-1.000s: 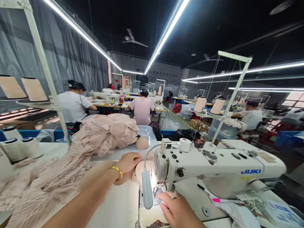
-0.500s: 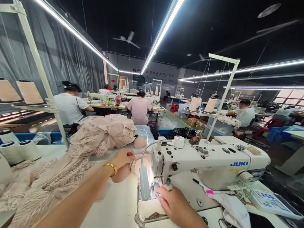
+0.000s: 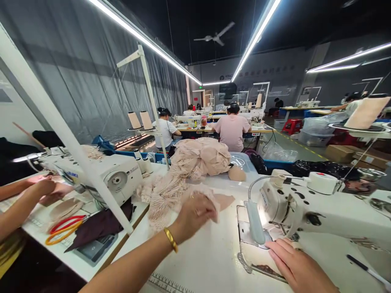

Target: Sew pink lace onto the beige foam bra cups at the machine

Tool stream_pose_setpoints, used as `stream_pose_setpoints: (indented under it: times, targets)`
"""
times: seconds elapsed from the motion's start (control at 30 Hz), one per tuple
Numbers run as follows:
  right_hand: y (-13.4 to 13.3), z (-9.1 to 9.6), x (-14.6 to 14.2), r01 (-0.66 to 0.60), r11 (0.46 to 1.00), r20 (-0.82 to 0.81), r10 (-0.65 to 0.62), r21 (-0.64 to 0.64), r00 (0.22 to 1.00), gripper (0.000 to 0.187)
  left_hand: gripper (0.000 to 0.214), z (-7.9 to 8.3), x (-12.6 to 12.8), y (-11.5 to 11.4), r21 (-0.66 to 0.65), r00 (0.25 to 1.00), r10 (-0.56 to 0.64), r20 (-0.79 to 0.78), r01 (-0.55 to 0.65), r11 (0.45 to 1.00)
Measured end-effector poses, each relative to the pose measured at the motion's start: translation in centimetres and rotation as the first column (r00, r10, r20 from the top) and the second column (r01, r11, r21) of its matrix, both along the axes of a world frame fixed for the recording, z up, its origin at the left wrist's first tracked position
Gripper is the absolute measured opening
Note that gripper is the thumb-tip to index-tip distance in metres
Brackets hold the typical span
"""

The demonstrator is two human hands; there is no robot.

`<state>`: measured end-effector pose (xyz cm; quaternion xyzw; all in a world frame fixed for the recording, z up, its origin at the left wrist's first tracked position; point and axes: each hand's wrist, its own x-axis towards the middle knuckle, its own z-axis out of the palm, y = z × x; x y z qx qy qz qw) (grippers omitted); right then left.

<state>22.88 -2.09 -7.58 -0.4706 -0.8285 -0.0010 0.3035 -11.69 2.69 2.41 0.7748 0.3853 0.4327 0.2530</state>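
Observation:
My left hand (image 3: 195, 213), with a gold bangle at the wrist, is closed on a beige lace garment piece (image 3: 224, 200) above the white table. Part of that piece is blurred and hidden behind the hand. Just beyond it lies a heap of beige lace garments (image 3: 198, 156), trailing toward the left. My right hand (image 3: 293, 258) lies with fingers stretched out beside the needle plate (image 3: 244, 232) of the white sewing machine (image 3: 330, 215). Nothing shows in it. A grey gooseneck lamp (image 3: 255, 221) hangs by its fingertips and lights the plate.
At left, a co-worker's hands (image 3: 45, 187) work at another sewing machine (image 3: 113, 175). A slanting white thread-stand post (image 3: 76, 138) stands between the tables. A clear plastic bin (image 3: 244, 162) is behind the heap, and a pen (image 3: 357, 262) lies at right.
My view has turned left. My left hand has drawn the beige piece away from the needle area toward the heap. My right hand stays beside the needle plate, its fingers now straighter.

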Motion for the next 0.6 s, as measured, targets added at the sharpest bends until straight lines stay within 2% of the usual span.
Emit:
stream_pose_setpoints:
  times: [0.07,0.13,0.2,0.3,0.33,0.4,0.43,0.5,0.6]
  targets:
    - [-0.9,0.6,-0.8,-0.099,0.990,0.050,0.104,-0.099,0.993,0.019,0.024,-2.0,0.3,-3.4,0.071,0.938,-0.218,-0.269,0.246,0.967]
    - [-2.0,1.5,-2.2,-0.180,0.959,0.062,0.198,-0.219,0.978,0.019,0.020,-3.3,0.3,-6.0,0.070,0.822,-0.300,-0.484,0.378,0.923]
    - [-3.0,2.3,-3.8,-0.227,0.929,0.025,0.245,-0.292,0.969,0.024,0.022,-3.9,-0.2,-7.3,0.066,0.800,-0.253,-0.544,0.342,0.937]
    - [-3.8,3.2,-6.6,-0.224,0.940,-0.015,0.228,-0.256,0.973,0.038,0.036,-3.6,-1.1,-7.7,0.056,0.839,-0.150,-0.523,0.210,0.976]
    - [-3.7,3.4,-7.6,-0.219,0.945,-0.001,0.226,-0.241,0.974,0.043,0.040,-3.5,-1.4,-7.6,0.040,0.829,-0.142,-0.541,0.194,0.980]
    - [-3.1,3.7,-9.5,-0.192,0.947,0.082,0.220,-0.257,0.972,0.049,0.035,-3.4,-1.6,-7.6,0.003,0.767,-0.151,-0.623,0.196,0.981]
    - [-2.7,3.8,-10.3,-0.163,0.946,0.134,0.207,-0.280,0.969,0.048,0.029,-3.5,-1.7,-7.7,-0.002,0.733,-0.150,-0.663,0.199,0.980]
    - [-1.6,3.9,-11.8,-0.073,0.951,0.201,0.138,-0.301,0.970,0.034,0.019,-3.9,-2.0,-8.3,0.025,0.693,-0.116,-0.711,0.190,0.981]
    - [0.1,3.6,-13.1,0.024,0.953,0.189,0.035,-0.301,0.981,0.026,0.016,-4.4,-2.6,-9.8,0.079,0.683,-0.045,-0.729,0.149,0.986]
